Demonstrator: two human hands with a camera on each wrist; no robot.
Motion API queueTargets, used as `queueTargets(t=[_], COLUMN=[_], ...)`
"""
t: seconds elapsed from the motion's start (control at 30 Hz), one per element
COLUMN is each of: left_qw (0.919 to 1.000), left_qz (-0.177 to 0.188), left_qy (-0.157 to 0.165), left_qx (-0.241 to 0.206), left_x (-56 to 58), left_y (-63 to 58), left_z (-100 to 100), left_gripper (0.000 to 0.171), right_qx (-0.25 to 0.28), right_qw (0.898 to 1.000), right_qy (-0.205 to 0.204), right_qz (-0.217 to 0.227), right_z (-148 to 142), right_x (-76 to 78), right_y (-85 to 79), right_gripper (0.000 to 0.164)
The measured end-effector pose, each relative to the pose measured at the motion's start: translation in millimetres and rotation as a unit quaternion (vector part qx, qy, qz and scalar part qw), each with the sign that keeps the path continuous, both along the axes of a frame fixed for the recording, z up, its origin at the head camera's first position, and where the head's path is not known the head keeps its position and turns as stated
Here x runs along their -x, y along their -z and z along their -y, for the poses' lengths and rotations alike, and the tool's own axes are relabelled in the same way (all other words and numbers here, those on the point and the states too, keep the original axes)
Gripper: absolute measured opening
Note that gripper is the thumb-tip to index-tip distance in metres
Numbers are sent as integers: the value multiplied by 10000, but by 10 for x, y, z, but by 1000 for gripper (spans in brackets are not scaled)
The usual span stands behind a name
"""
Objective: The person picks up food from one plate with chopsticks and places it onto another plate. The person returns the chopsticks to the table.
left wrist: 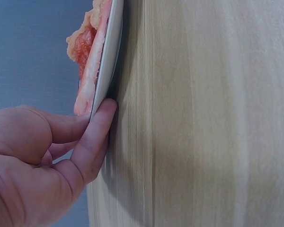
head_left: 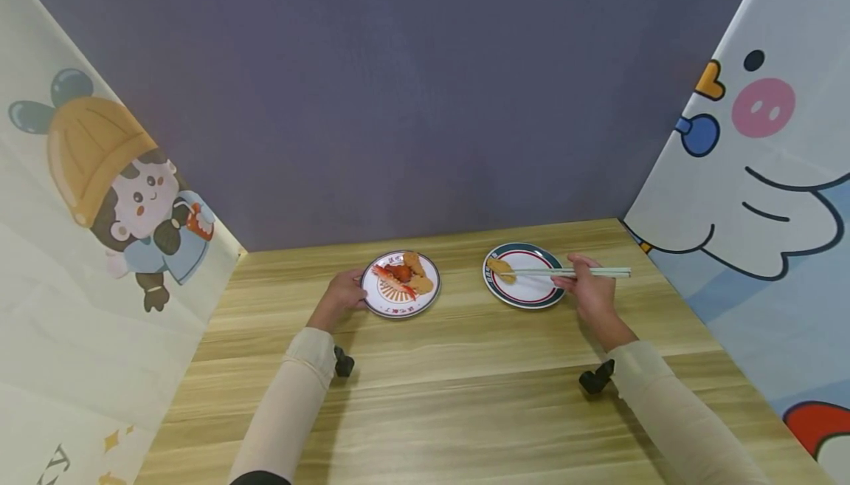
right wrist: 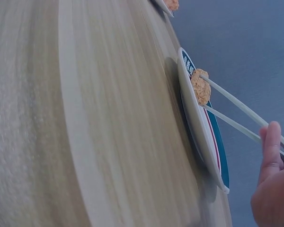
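My left hand (head_left: 345, 290) pinches the left edge of a white plate (head_left: 383, 306) with a dark blue rim, thumb above and fingers beneath in the left wrist view. On this plate lie a shrimp (head_left: 393, 283), a red chunk of food (head_left: 401, 272) and golden fried pieces (head_left: 421, 286). My right hand (head_left: 593, 293) holds a pair of pale green chopsticks (head_left: 607, 272). Their tips are at a golden fried piece (right wrist: 200, 87) on the left part of a green-rimmed plate (head_left: 527, 295), one tip at each end of it in the right wrist view.
Both plates stand near the back of the wooden table (head_left: 425, 396), with a gap between them. A grey panel (head_left: 425, 101) rises behind. Cartoon-printed walls (head_left: 60, 271) close off the left and right sides.
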State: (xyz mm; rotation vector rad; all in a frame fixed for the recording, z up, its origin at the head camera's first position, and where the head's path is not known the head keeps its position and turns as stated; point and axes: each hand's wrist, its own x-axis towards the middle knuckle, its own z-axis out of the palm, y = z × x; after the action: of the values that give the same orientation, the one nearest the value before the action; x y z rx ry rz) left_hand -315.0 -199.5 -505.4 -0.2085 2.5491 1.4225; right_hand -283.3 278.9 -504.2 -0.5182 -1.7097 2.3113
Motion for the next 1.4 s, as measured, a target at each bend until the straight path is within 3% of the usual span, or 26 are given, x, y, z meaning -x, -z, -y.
queueTargets(t=[0.3, 0.63, 0.97, 1.17, 1.4], left_qw=[10000, 9999, 10000, 9998, 9998], left_qz=[38, 120, 91, 61, 65], left_qy=[24, 1, 22, 38, -24], left_qx=[71, 48, -33, -168, -184], left_x=[-11, -27, -26, -43, -30], left_y=[-32, -49, -61, -66, -49], left_z=[-10, 3, -6, -21, -22], left_gripper=[66, 64, 65, 66, 66], right_qx=[-201, -355, 50, -90, -187], right_qw=[9997, 9992, 9995, 9997, 9984], right_qy=[-100, -133, 185, -47, -307], right_qz=[-100, -143, -231, -212, -426], right_z=[-1, 72, 68, 232, 475], right_x=[4, -130, 30, 50, 95], right_y=[-15, -275, -264, -340, -316], right_gripper=[18, 19, 18, 13, 15])
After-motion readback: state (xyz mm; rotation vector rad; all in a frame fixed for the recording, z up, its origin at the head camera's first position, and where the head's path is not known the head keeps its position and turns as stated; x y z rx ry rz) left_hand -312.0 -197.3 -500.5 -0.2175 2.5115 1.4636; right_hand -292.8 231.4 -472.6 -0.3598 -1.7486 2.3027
